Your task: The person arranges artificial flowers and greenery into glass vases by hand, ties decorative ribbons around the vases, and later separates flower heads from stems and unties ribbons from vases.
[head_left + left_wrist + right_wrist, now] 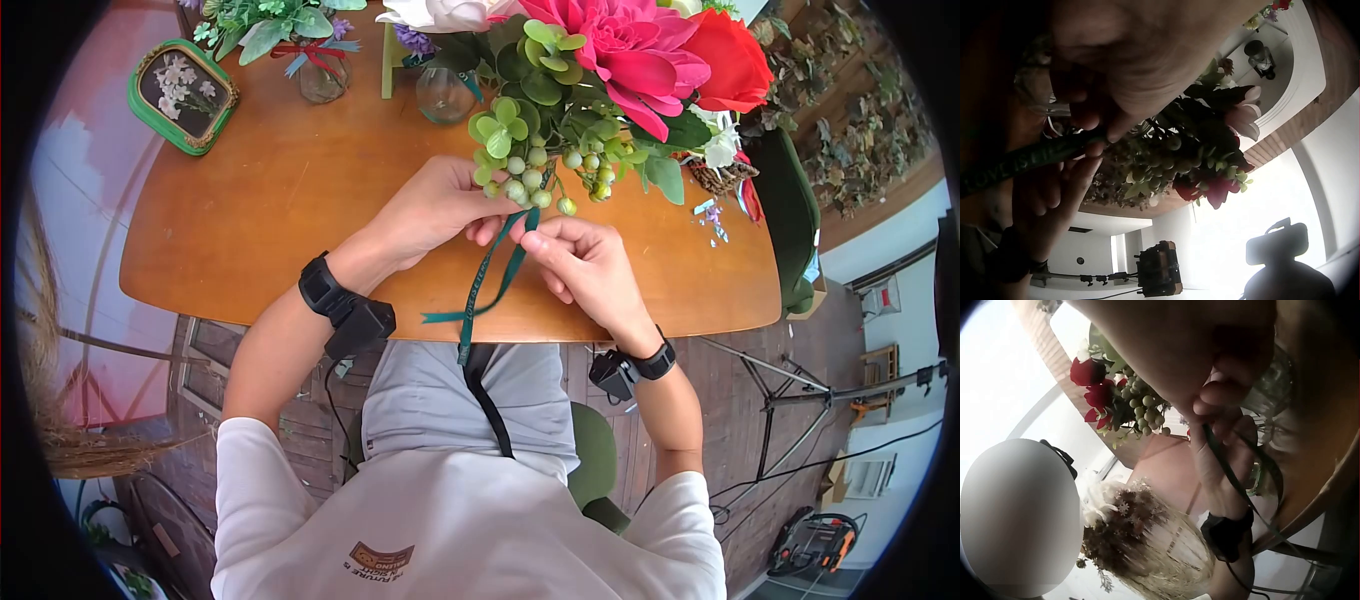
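Observation:
A bouquet of pink, red and white flowers with green berries (pixel 525 185) stands over the table's middle. Below the berries, a dark green printed ribbon (pixel 477 290) hangs in loops toward the table's front edge. My left hand (pixel 440 205) pinches the ribbon close under the berries, its fingertips partly hidden by them. Just to the right, my right hand (pixel 585 265) pinches the ribbon between thumb and forefinger. In the left wrist view the lettered ribbon (pixel 1016 164) runs from the fingertips; the right wrist view shows dark ribbon ends (pixel 1229 469) trailing below the fingers.
On the wooden table (pixel 250 240) are a green picture frame (pixel 183 97) at the back left and small glass vases (pixel 322 78). Ribbon scraps (pixel 712 215) and a wicker basket (pixel 718 176) lie at right. A tripod (pixel 790 390) stands on the floor.

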Demonstrator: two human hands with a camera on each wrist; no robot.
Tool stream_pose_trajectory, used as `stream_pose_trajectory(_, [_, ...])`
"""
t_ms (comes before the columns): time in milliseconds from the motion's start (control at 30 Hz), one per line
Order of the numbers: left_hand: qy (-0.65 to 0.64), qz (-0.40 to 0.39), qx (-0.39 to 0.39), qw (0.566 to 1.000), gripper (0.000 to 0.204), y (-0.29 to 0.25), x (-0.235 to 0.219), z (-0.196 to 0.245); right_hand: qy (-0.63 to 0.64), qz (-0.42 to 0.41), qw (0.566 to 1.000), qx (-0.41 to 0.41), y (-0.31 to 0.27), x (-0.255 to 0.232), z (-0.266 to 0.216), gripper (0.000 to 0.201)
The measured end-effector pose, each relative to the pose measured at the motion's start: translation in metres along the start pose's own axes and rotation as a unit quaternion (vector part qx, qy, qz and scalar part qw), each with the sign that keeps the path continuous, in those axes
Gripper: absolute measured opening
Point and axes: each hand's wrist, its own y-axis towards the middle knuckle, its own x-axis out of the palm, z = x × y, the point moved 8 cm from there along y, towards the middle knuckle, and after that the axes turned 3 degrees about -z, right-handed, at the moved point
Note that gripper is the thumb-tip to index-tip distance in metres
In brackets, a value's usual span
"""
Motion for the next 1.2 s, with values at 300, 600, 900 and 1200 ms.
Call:
stream_pose_trajectory(300, [-0.029, -0.010, -0.014, 0.999, 0.015, -0.003, 0.005, 0.005, 0.331, -0.180, 0.920, 0.108, -0.008, 0.005, 0.029, 0.024])
stream_pose_trajectory(600, [-0.040, 0.000, -0.015, 0.999, 0.015, -0.004, 0.001, 0.003, 0.172, -0.084, 0.981, 0.017, 0.000, -0.007, 0.004, 0.041])
stream_pose_trajectory(900, [-0.018, 0.005, -0.003, 1.000, 0.017, -0.002, 0.000, 0.003, -0.083, 0.022, 0.991, -0.106, -0.001, -0.014, -0.014, 0.026])
stream_pose_trajectory(1200, [-0.027, 0.008, -0.010, 1.000, 0.015, -0.003, 0.001, 0.005, 0.002, -0.053, 0.998, 0.021, -0.017, -0.035, -0.011, 0.027])
